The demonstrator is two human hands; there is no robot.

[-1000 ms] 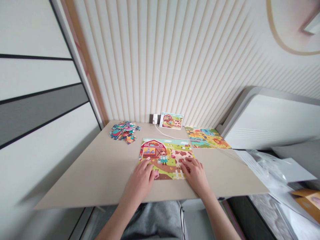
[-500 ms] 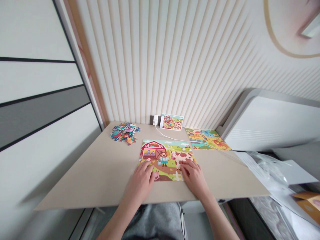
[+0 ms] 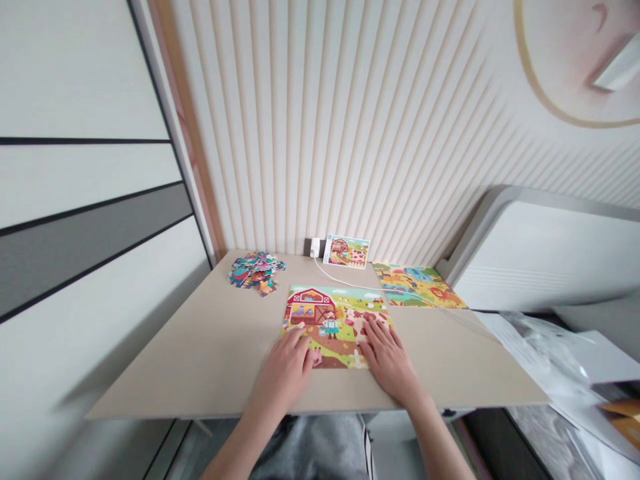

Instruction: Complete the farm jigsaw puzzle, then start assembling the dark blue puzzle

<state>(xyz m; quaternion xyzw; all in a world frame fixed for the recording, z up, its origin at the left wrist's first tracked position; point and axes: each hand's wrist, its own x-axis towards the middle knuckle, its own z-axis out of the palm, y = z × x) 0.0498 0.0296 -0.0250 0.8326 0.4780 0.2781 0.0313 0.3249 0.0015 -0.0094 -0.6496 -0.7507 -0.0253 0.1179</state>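
Note:
A farm-scene jigsaw puzzle (image 3: 333, 343) with a red barn, a farmer and a spotted cow lies flat on the table, its picture whole where it shows. My left hand (image 3: 289, 360) rests over its lower left corner, fingers stretched out and holding nothing. On the lower right part lies my right hand (image 3: 387, 353), palm down, fingers extended across the cow. Both hands cover portions of the puzzle's edges. Behind it, a small picture card (image 3: 347, 251) of the same farm scene leans against the wall.
Loose puzzle pieces (image 3: 256, 272) are heaped at the back left of the table (image 3: 200, 360). A safari-animal puzzle (image 3: 420, 285) lies at the back right, crossed by a white cable (image 3: 350, 284) from a plugged-in charger (image 3: 315, 247). Clear plastic wrapping (image 3: 545, 343) lies beyond the table's right side.
My right hand's fingers have gone from bent to straighter and reach further up over the cow. My left hand stays at the lower left corner. The camera view has shifted slightly.

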